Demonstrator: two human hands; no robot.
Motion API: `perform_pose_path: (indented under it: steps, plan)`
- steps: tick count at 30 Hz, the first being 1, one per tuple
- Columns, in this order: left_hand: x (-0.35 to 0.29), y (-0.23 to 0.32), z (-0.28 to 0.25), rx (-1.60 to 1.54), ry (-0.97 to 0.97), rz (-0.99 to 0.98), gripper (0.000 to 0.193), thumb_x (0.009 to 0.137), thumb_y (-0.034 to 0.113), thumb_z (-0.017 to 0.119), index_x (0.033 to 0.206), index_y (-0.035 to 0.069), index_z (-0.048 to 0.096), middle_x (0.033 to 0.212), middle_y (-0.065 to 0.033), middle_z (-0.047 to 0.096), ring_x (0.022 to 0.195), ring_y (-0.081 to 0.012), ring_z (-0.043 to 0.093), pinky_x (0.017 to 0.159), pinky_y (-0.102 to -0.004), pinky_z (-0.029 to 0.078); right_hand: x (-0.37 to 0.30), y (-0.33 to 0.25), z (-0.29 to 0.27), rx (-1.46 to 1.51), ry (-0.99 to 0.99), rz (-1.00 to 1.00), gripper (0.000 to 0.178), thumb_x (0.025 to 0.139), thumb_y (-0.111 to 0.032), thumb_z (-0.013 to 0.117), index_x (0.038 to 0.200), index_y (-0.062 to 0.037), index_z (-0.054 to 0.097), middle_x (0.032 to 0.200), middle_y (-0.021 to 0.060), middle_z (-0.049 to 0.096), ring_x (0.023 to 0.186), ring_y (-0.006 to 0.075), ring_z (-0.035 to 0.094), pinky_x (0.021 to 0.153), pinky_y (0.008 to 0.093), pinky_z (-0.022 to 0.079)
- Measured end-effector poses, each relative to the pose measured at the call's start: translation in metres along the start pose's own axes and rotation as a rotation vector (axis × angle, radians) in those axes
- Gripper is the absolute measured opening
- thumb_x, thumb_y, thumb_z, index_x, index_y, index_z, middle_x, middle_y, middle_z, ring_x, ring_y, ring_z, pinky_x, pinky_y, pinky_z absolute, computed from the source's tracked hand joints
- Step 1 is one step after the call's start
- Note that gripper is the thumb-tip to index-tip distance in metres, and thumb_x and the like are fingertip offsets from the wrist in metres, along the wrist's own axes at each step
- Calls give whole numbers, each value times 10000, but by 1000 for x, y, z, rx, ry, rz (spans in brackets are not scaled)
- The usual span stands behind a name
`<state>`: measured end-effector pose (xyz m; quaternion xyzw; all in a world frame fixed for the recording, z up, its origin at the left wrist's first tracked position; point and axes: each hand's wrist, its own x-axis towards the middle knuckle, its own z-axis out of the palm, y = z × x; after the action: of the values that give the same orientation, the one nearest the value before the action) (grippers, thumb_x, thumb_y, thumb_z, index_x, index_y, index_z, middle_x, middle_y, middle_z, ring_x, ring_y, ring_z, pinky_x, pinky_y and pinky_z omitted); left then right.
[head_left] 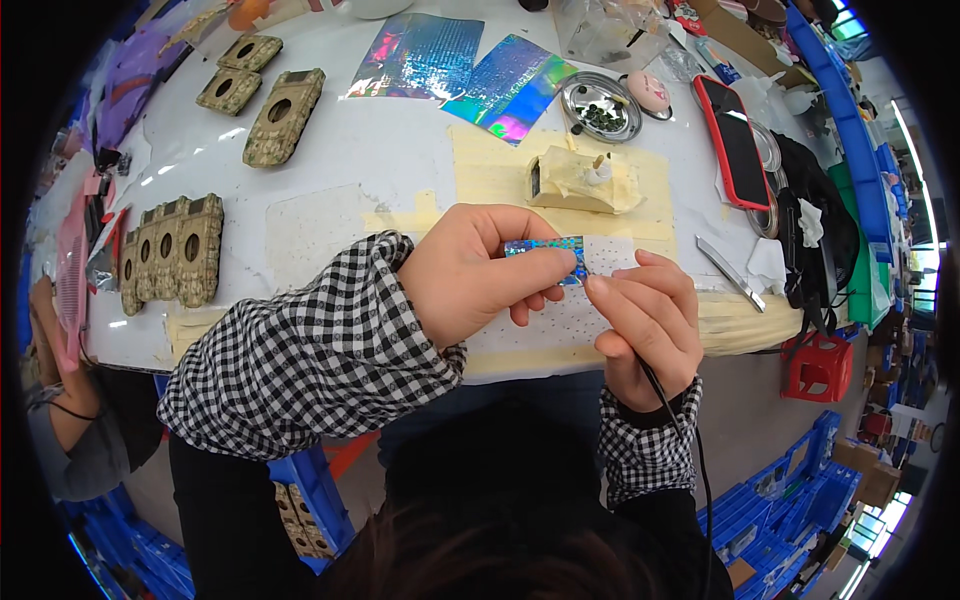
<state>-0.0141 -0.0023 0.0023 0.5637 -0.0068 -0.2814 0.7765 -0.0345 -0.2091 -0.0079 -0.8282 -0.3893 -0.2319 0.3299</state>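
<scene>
My left hand [475, 265] is closed on a small shiny blue holographic sticker sheet [530, 246], pinched between thumb and fingers. My right hand [655, 325] is closed beside it, its index fingertip close to the sheet's right end. A thin black cord [655, 385] comes out of the right hand and hangs past the wrist; what it joins is mostly hidden by the fingers. Under both hands lies a white surface with small dark specks [540, 335]. Just beyond them stands a block wrapped in cream tape [575, 180], with a small peg on top.
Several camouflage toy vehicle hulls [200, 250] lie at left. Holographic sheets [420, 55] lie at the back, near a round metal dish [600, 108] of small dark green parts. At right are a red-cased phone [733, 145], a metal-bladed cutter [730, 272] and a black bag [815, 200].
</scene>
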Motion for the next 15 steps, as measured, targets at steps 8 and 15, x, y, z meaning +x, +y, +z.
perform_pose_path:
  steps: [8,15]
  plan:
    - [0,0,-1,15,-3,-8,176,879,161,631,917,-10,622,732,-54,631,607,-66,565,522,-188,452,0,0,1,-6,13,2,345,800,-289,669,1066,-70,688,932,46,659,841,208,588,875,410,463]
    - [0,0,-1,10,2,-5,182,881,169,626,908,-11,622,736,-58,633,606,-66,563,525,-190,454,0,-1,2,-19,15,-2,343,793,-287,675,1057,-69,690,918,42,656,836,205,587,867,408,467]
